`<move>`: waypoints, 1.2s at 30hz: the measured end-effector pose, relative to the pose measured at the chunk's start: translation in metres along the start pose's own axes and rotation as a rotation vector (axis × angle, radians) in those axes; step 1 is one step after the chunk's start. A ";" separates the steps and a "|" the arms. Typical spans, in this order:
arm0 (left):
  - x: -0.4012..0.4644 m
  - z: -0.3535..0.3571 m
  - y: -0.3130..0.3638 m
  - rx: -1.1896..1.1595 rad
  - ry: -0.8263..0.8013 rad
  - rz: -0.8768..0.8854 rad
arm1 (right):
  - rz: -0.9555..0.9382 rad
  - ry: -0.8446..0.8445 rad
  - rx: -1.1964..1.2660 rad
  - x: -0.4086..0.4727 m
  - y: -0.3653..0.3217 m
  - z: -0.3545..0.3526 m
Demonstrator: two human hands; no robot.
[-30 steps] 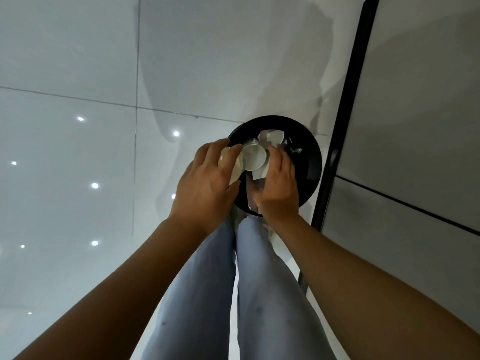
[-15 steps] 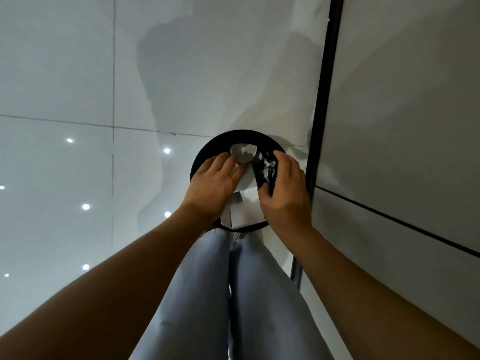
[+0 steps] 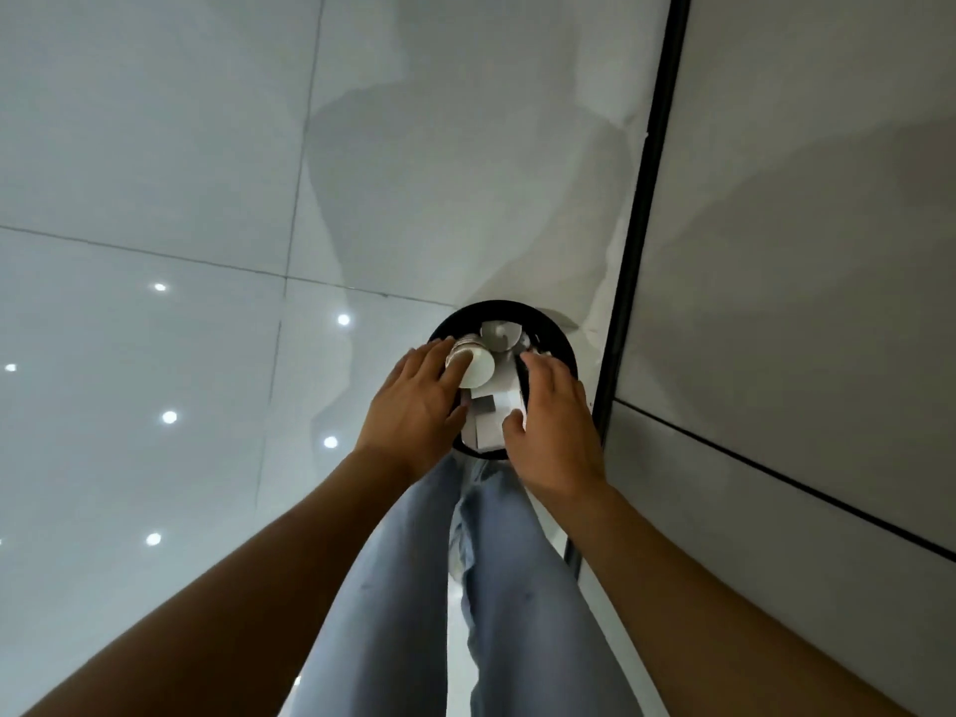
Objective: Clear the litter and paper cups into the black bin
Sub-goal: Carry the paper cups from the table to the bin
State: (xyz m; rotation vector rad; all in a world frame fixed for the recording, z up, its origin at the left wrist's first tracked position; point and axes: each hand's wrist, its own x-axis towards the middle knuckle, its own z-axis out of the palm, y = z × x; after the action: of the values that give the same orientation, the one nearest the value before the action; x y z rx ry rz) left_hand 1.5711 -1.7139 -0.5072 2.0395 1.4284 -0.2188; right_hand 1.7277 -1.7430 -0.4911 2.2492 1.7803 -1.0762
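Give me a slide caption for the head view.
Both hands press white paper cups into round black bin.

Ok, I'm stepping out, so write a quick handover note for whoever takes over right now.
Left hand: fingers straight, pressing on the stacked paper cups over the black bin.
Right hand: fingers relaxed over the white paper litter, gripping nothing that shows.
Done: cups and paper sit in the bin's mouth, piled high.
Left: push the pile down; litter elsewhere is out of view.
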 end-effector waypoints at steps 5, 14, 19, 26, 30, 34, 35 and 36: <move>-0.083 -0.089 0.021 -0.038 -0.022 -0.142 | -0.122 -0.091 -0.134 -0.055 -0.065 -0.069; -0.261 -0.200 0.039 -0.109 0.057 -0.498 | -0.485 -0.273 -0.450 -0.165 -0.204 -0.147; -0.358 -0.211 0.026 -0.211 0.198 -0.708 | -0.740 -0.316 -0.586 -0.231 -0.285 -0.129; -0.530 -0.175 -0.020 -0.399 0.368 -1.052 | -1.039 -0.413 -0.764 -0.355 -0.394 -0.034; -0.648 -0.138 -0.055 -0.481 0.419 -1.213 | -1.189 -0.456 -0.846 -0.445 -0.446 0.043; -0.769 -0.097 -0.086 -0.548 0.448 -1.359 | -1.335 -0.519 -0.888 -0.544 -0.492 0.117; -0.791 -0.090 -0.090 -0.562 0.462 -1.386 | -1.358 -0.538 -0.910 -0.561 -0.500 0.130; -0.796 -0.089 -0.093 -0.568 0.467 -1.396 | -1.361 -0.544 -0.923 -0.564 -0.504 0.130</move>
State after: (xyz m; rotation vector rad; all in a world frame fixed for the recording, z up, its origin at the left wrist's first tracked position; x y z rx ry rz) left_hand 1.1522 -2.2693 -0.0998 0.3852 2.5966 0.1203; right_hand 1.1788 -2.1061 -0.0964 0.0764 2.5799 -0.5183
